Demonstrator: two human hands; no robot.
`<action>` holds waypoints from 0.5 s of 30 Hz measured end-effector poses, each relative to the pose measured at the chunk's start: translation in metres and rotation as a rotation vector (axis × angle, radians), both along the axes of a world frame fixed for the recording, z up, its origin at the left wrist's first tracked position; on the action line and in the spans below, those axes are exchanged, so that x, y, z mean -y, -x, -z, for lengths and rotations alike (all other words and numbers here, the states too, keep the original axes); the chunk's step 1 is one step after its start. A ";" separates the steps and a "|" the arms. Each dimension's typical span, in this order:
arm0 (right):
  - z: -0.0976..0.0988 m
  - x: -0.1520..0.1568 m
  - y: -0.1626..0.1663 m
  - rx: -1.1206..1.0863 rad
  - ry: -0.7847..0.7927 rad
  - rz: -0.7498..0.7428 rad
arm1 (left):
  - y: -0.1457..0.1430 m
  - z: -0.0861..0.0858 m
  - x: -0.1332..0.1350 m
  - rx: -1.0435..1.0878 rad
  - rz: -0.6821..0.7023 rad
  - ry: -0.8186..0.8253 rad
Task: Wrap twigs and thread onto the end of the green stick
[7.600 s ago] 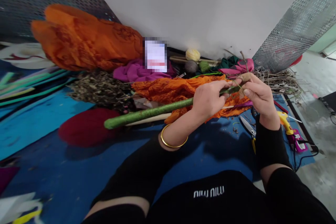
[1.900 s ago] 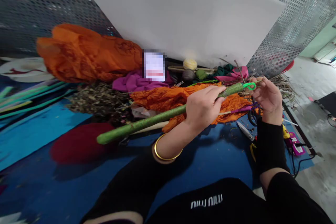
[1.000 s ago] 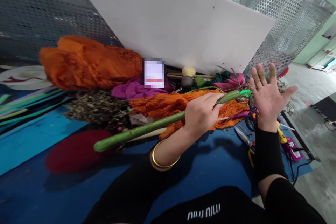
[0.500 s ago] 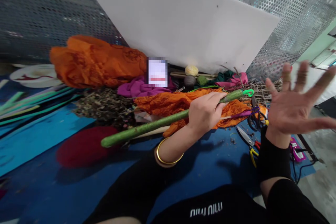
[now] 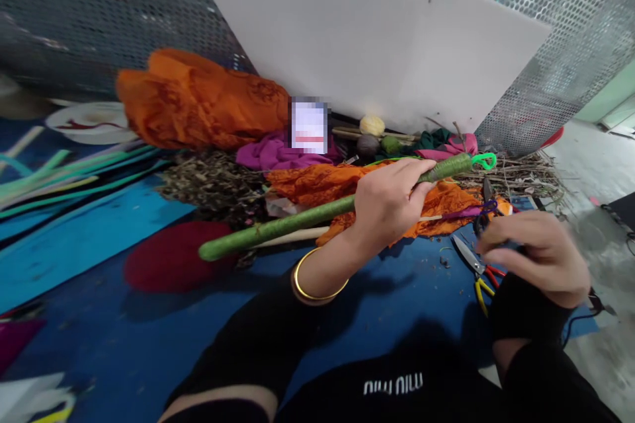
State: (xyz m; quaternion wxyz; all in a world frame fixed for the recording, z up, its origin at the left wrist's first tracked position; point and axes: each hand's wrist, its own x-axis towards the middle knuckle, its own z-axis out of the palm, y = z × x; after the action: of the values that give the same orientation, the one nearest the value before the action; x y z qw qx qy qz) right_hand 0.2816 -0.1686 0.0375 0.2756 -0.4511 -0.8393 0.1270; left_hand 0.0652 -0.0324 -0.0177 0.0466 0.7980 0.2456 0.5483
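My left hand [image 5: 387, 201] is closed round a long stick [image 5: 288, 225] wrapped in green thread. The stick slants up to the right, with a bright green loop [image 5: 484, 160] at its upper end. Its lower end passes over a dark red round thing [image 5: 169, 258]. My right hand [image 5: 540, 254] is curled at the right, thumb and fingers drawn together; whatever they hold, if anything, I cannot make out. Just left of it lie scissors [image 5: 466, 254] and a yellow-handled tool [image 5: 482, 294]. Behind the right hand, black-handled scissors [image 5: 480, 221] are partly hidden.
Orange cloth [image 5: 203, 106], purple cloth [image 5: 265, 152], dried plant matter [image 5: 208, 188] and balls of yarn [image 5: 372, 125] line the back of the blue table [image 5: 387, 304]. A white board [image 5: 367, 39] leans against perforated metal. Twigs [image 5: 526, 172] lie at the right, coloured strips [image 5: 54, 185] at the left.
My right hand has gone from spread fingers to a curled shape and dropped lower. My left hand still grips the green stick. The view has shifted slightly.
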 end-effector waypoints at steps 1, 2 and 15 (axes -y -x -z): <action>-0.001 -0.008 0.004 0.093 0.060 0.029 | 0.001 -0.001 0.001 0.007 0.005 0.002; 0.002 -0.019 0.008 0.130 0.027 0.151 | 0.001 -0.002 0.001 0.010 0.010 0.006; 0.015 -0.036 0.053 -0.255 -0.324 0.285 | 0.000 -0.004 -0.004 -0.066 0.008 0.072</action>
State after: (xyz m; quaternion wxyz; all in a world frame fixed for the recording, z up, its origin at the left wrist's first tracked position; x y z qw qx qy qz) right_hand 0.2288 -0.1326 0.0227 0.4632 -0.4953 -0.7349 0.0063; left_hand 0.0649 -0.0289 -0.0140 0.0696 0.8143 0.2635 0.5124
